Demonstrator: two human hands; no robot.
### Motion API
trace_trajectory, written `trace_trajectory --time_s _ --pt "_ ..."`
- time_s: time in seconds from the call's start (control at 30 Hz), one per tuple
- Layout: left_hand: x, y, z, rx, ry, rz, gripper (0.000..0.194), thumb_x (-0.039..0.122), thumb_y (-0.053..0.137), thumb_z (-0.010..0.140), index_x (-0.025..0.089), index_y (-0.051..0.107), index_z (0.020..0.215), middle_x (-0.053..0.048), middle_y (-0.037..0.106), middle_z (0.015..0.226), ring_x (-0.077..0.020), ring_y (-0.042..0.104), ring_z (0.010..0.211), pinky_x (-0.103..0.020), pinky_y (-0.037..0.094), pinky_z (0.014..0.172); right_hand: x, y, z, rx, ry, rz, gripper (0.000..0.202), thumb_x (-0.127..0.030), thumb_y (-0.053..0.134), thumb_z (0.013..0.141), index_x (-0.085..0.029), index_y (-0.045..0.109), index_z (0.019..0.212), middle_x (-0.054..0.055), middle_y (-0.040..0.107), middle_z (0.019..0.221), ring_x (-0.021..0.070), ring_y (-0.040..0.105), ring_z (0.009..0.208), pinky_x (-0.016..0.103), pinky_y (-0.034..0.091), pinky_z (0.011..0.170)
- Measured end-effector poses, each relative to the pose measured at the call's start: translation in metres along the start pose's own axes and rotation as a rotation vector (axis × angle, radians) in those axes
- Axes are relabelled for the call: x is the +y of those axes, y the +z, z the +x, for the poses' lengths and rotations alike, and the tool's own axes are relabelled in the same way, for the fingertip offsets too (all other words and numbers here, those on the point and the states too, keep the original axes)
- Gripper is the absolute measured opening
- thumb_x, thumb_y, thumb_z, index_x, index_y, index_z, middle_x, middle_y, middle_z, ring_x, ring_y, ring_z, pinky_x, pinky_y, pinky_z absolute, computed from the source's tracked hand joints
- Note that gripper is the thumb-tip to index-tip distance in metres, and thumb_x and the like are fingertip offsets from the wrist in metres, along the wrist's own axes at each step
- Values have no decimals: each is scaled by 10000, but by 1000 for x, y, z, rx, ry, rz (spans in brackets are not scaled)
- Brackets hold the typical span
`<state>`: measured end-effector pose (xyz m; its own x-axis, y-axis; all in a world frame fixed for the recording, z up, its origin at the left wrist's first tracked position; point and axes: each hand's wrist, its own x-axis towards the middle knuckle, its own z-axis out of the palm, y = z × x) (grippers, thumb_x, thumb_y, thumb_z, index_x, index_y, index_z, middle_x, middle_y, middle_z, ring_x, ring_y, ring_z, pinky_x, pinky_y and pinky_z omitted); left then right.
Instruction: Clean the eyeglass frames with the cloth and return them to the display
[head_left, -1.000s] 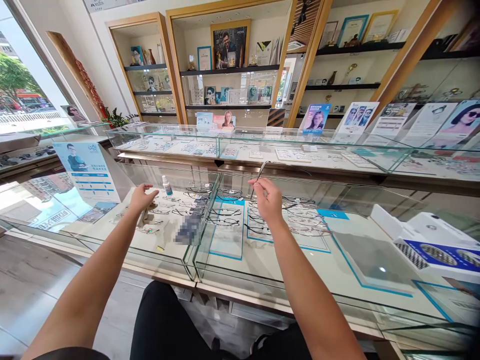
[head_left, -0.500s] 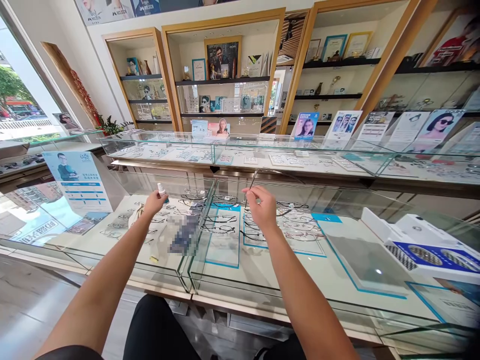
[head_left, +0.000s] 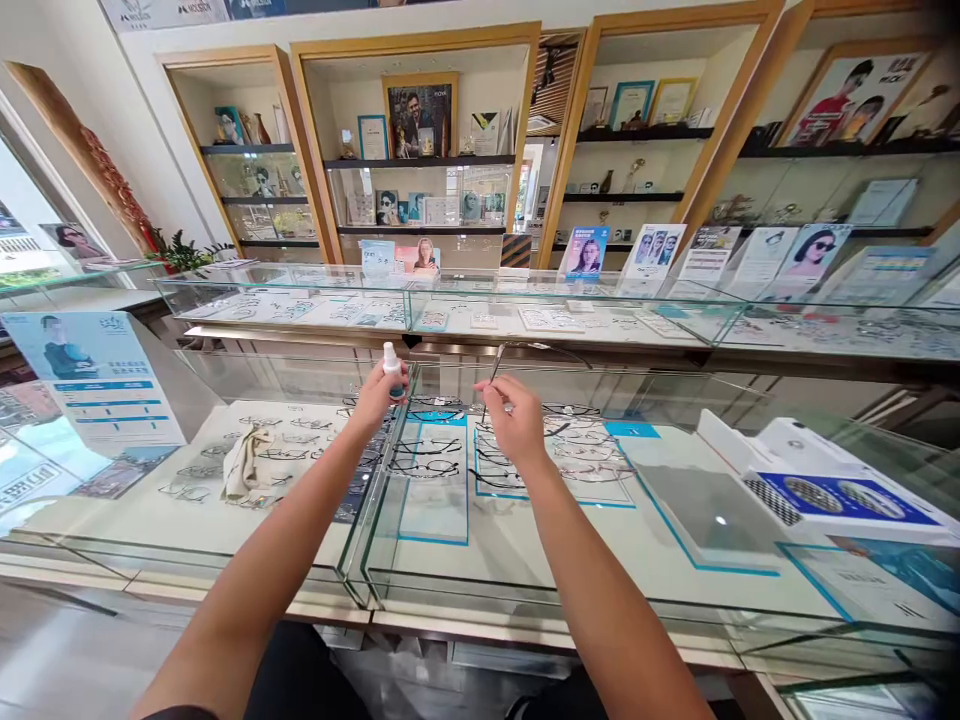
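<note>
My left hand [head_left: 376,396] is wrapped round a small spray bottle [head_left: 391,361] with a white top, held upright above the glass counter. To its right, my right hand [head_left: 516,415] pinches a pair of thin-framed eyeglasses [head_left: 497,362]. One temple points upward and a fine rim or arm stretches to the right; the fingers hide part of the frame. The bottle and the eyeglasses are apart. Left of my left forearm, a crumpled pale cloth [head_left: 243,464] lies on the counter. Rows of spectacle frames [head_left: 427,466] are displayed under the glass below both hands.
A blue and white sign card [head_left: 90,385] stands on the counter at left. On the right is a white and blue box [head_left: 840,495]. Across a gap runs a second glass display case [head_left: 480,290], with wooden shelving [head_left: 420,40] behind it.
My left hand has carried the spray bottle right, closer to the eyeglasses, exposing the cloth. My right hand keeps its grip on the eyeglasses. The view has turned slightly right.
</note>
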<state>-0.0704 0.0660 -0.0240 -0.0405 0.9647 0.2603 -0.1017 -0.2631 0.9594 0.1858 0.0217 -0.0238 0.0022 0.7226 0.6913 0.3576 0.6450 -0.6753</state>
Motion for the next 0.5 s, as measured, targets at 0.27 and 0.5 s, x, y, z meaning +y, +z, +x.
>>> trace_trajectory --time_s 0.27,0.5 --pt "3 3 -30 -249 -144 -240 716 905 669 730 197 567 692 -13 438 662 -160 464 636 -237 319 472 -2 8 -8 -106 -3 22 288 -346 561 1054 -235 804 946 67 791 967 215 696 865 345 541 779" --pt "9 5 -35 -426 -204 -303 817 1014 462 782 220 483 590 -7 362 590 -161 408 574 -250 266 423 -10 20 -14 -218 163 258 306 -385 593 1032 -219 790 866 56 769 931 199 686 860 346 501 807"
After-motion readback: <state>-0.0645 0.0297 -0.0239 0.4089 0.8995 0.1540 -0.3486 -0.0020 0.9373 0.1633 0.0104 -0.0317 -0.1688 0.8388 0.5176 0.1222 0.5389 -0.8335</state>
